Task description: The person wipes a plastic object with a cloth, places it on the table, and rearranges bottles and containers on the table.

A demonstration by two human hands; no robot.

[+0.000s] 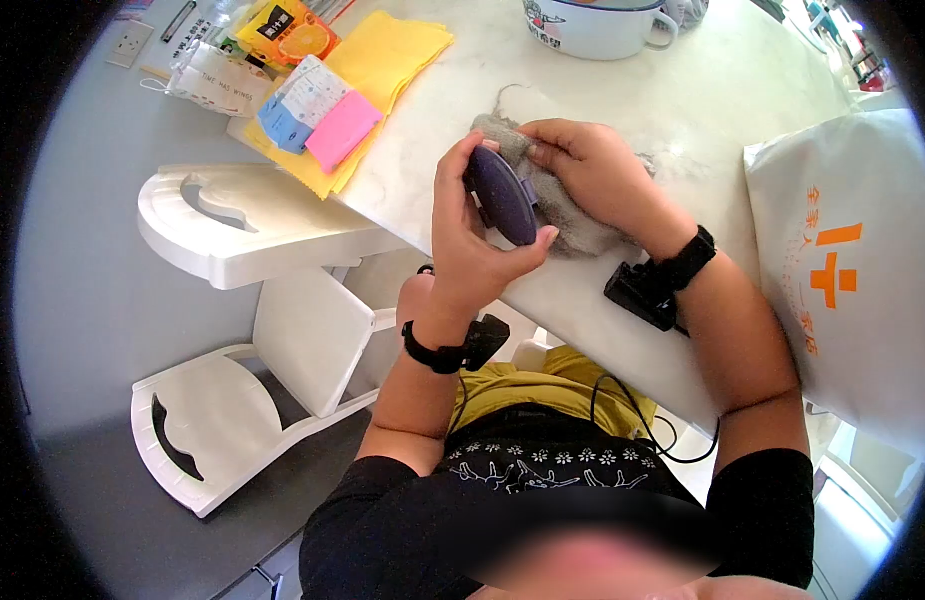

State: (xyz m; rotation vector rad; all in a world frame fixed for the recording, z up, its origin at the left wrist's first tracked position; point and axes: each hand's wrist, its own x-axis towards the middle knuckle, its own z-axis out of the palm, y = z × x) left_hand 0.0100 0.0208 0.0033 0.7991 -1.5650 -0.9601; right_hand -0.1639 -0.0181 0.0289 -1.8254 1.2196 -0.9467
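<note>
A dark purple oval object (501, 195), with small clip-like tabs on its sides, is tilted up in my left hand (462, 225). It looks like a lid or a small case; I cannot tell which. The fingers hold its far end and the thumb its near end. My right hand (594, 172) pinches a grey cloth (572, 225), which bunches behind and beside the purple object. The cloth's lower part lies on the white table (422, 130). Whether the cloth touches the purple object's hidden side cannot be seen.
A white enamel mug (592, 30) stands at the far edge. Yellow cloth (407, 50), a pink pad (344, 130) and an orange packet (285, 35) lie at the left. A large white bag (842, 270) stands on the right. White chairs (272, 225) flank the table's left.
</note>
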